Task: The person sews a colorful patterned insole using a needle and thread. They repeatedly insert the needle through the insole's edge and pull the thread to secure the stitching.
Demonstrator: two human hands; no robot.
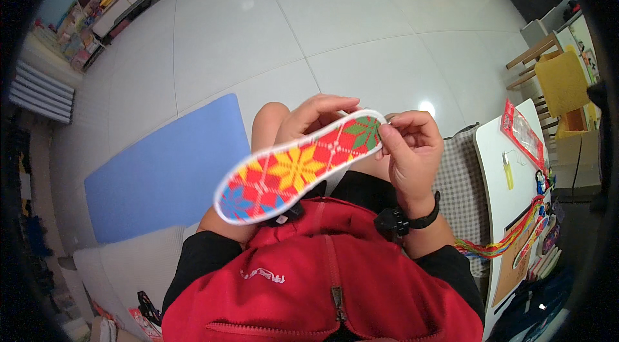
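Observation:
An embroidered shoe insole (295, 168) with a white rim is held slantwise above my lap. Its face carries yellow, blue and green stitched star shapes on red. Behind its upper edge, my left hand (314, 114) grips it, most of the fingers hidden by the insole. At the narrow end, beside the green star, the thumb and index finger of my right hand (411, 148) pinch its tip. Something small and shiny shows between those fingertips, too small to name.
On the white table (498, 148) at right lie a plastic packet (522, 131), yellow-handled thread snips (507, 173), colourful thread skeins (515, 231) and another patterned insole (531, 241). A blue mat (169, 168) covers floor at left. A yellow chair (561, 83) stands beyond the table.

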